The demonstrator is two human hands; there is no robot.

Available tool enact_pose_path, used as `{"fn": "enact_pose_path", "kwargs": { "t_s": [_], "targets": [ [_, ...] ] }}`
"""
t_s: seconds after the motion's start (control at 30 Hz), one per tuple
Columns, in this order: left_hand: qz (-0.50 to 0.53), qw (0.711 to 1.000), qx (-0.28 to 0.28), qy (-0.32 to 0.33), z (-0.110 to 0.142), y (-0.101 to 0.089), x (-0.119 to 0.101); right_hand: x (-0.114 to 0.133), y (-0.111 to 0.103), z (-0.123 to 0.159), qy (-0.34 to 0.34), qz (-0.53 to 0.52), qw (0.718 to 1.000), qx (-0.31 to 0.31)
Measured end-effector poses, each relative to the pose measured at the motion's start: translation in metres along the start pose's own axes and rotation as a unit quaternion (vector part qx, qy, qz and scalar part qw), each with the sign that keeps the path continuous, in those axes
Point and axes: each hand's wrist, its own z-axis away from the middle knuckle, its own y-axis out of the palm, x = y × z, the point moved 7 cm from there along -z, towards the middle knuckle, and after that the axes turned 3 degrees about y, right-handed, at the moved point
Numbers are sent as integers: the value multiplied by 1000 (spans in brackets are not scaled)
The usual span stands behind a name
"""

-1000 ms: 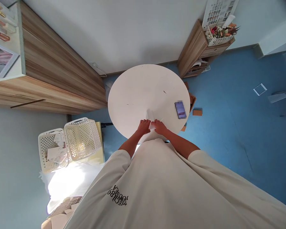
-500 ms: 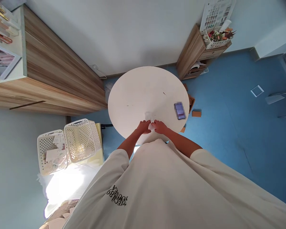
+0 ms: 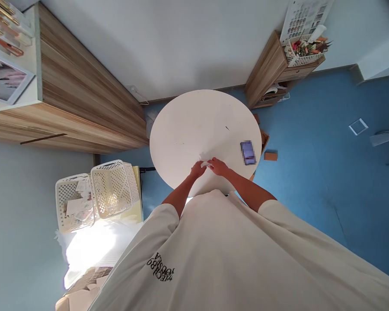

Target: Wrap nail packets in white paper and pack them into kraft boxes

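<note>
Near the front of a round white table [image 3: 194,116], my two hands come together around a small, thin, whitish translucent piece [image 3: 206,164] that looks like plastic film or tissue. My left hand [image 3: 198,169] has its fingers closed on the left side of the piece. From the right, my right hand [image 3: 218,166] pinches its other side. A bit of the same pale material shows above my left fingers. Its exact kind is too small to tell. On the table to the right lies a phone [image 3: 248,152], its screen blurred out.
Two white perforated baskets [image 3: 112,190] stand at the lower left, one with papers inside. A wooden cabinet [image 3: 94,86] rises at the left. Behind the table on the right is a small wooden cabinet [image 3: 266,73] bearing a basket of dried flowers [image 3: 306,47]. Brown blocks [image 3: 271,156] lie on the blue floor.
The pale piece between my hands has been lifted slightly and gathered smaller. My right hand has moved a little up. The whole view has shifted slightly.
</note>
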Motion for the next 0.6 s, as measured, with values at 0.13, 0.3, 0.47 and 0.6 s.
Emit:
{"fn": "enact_pose_path", "kwargs": {
  "t_s": [0.13, 0.3, 0.47, 0.6],
  "targets": [
    [125, 989, -61, -51, 0, 1, 10, -4, 0, -14, 31, -37, 999, 24],
    [138, 978, -151, -41, 12, -3, 14, -7, -4, -33, 48, -68, 996, 42],
    [92, 992, -89, 7, 18, 10, 9, -7, -4, -41, 87, -104, 991, 2],
    [13, 999, -39, 23, 20, 16, 9, -8, -2, -38, 135, -129, 981, -60]
  ]
}}
